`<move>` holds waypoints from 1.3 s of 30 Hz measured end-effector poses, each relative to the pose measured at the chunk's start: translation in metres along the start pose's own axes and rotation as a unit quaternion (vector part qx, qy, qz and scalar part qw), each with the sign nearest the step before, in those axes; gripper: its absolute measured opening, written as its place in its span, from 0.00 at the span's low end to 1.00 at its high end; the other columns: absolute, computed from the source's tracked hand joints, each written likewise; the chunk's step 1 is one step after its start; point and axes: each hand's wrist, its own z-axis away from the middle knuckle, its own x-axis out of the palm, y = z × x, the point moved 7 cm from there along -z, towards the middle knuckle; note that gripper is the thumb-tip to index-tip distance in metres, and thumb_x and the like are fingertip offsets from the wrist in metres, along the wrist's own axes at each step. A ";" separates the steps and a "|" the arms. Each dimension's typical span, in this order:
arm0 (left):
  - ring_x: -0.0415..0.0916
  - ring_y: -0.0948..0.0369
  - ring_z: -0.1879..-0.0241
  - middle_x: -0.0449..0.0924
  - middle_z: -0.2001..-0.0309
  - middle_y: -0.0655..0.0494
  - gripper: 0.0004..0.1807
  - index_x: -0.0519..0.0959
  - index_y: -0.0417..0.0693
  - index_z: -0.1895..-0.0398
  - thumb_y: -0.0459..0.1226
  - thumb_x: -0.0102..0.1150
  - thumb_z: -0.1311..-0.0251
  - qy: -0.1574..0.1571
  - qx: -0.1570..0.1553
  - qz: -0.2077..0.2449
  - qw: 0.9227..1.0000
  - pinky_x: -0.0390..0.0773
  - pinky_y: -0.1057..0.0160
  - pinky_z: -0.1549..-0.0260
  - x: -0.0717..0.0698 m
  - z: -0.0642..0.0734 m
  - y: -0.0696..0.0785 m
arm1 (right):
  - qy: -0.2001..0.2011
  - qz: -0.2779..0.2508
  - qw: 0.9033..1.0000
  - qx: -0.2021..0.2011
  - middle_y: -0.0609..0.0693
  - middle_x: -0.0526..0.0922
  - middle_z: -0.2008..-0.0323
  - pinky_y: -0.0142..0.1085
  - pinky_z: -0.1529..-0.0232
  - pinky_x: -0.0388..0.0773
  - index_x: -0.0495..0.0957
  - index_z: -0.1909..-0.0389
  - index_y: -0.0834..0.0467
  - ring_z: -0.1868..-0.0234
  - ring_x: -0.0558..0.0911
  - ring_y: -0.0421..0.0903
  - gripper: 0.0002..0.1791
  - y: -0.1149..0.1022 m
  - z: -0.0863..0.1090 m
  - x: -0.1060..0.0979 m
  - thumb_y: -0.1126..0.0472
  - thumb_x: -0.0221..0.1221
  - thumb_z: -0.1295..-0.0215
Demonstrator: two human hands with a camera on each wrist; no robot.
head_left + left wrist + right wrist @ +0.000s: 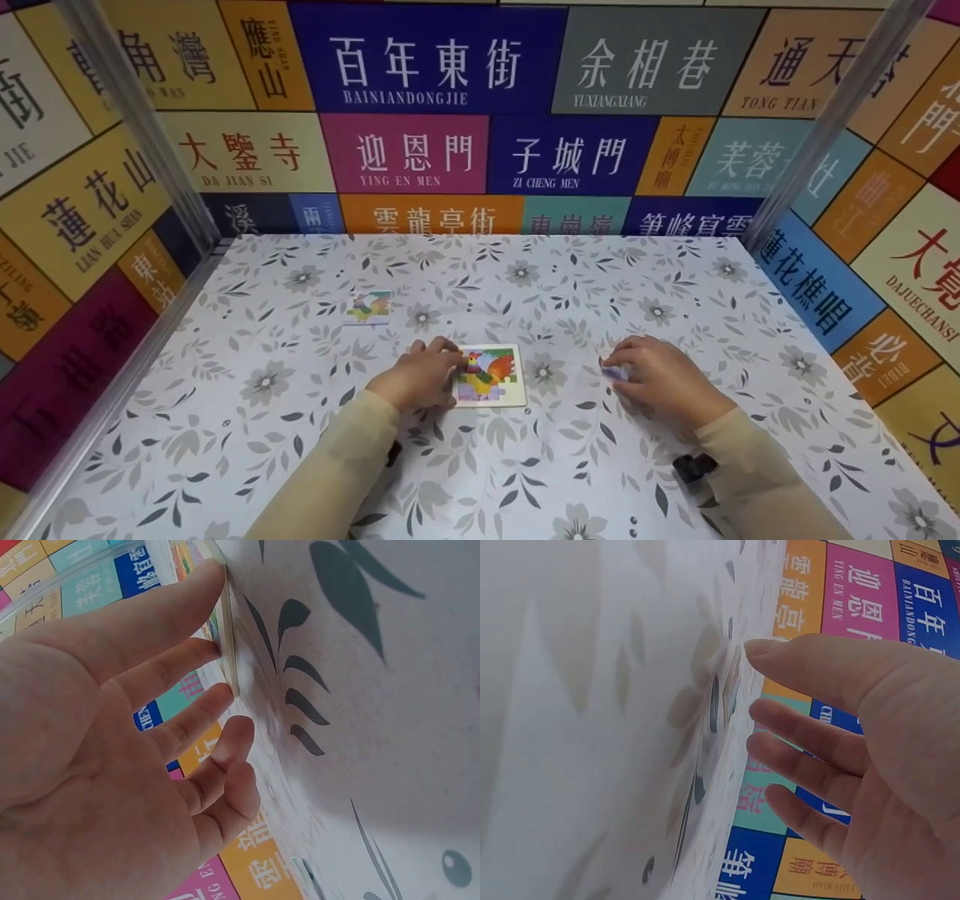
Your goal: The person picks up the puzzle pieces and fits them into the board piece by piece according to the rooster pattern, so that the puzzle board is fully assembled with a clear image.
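A jigsaw puzzle (486, 375) with a colourful rooster lies in a pale frame, bare board visible at its lower right corner. Beside its left edge is my left hand (421, 375); in the left wrist view the thumb (206, 585) and extended fingertips touch the rim of the board, while the outer two fingers curl loosely. Farther right, my right hand (660, 379) pinches a small purplish puzzle piece (616, 372) low over the table. In the right wrist view that flat piece (731, 690) shows edge-on between the thumb (780, 656) and the other fingertips.
A small rooster picture card (368, 307) lies farther back on the left. The floral-patterned table (525, 472) is bordered by walls (420, 60) of coloured signs with clear strips at the corners. A dark wrist camera (694, 468) sits on the right sleeve.
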 end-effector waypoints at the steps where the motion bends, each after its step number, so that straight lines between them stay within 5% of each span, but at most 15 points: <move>1: 0.62 0.45 0.32 0.64 0.26 0.51 0.32 0.77 0.55 0.32 0.37 0.74 0.42 -0.001 -0.001 0.000 1.000 0.68 0.41 0.33 0.000 0.000 0.000 | -0.005 0.001 1.000 0.002 0.55 0.85 0.48 0.57 0.39 0.76 0.88 0.50 0.55 0.44 0.82 0.58 0.16 0.001 0.001 0.000 0.59 0.71 0.40; 14: 0.61 0.45 0.32 0.63 0.26 0.51 0.33 0.77 0.55 0.31 0.37 0.74 0.42 -0.008 -0.003 0.000 1.000 0.67 0.42 0.33 0.000 0.000 0.002 | -0.006 -0.011 0.999 0.030 0.54 0.86 0.50 0.57 0.39 0.76 0.89 0.53 0.54 0.44 0.83 0.58 0.13 0.013 0.002 0.001 0.59 0.71 0.39; 23: 0.62 0.44 0.34 0.65 0.27 0.49 0.32 0.78 0.54 0.34 0.38 0.75 0.43 -0.002 0.012 0.005 1.000 0.68 0.41 0.35 0.004 0.000 0.001 | -0.013 -0.039 0.999 0.030 0.46 0.87 0.62 0.40 0.61 0.77 0.90 0.57 0.53 0.64 0.80 0.45 0.10 0.017 0.003 0.008 0.64 0.71 0.40; 39: 0.61 0.46 0.30 0.63 0.25 0.53 0.34 0.76 0.57 0.31 0.38 0.74 0.42 -0.008 -0.019 0.007 1.000 0.68 0.43 0.32 0.000 -0.001 -0.002 | 0.000 -0.028 0.999 0.043 0.48 0.86 0.55 0.47 0.55 0.79 0.90 0.56 0.52 0.59 0.81 0.46 0.10 0.013 0.000 0.007 0.57 0.70 0.38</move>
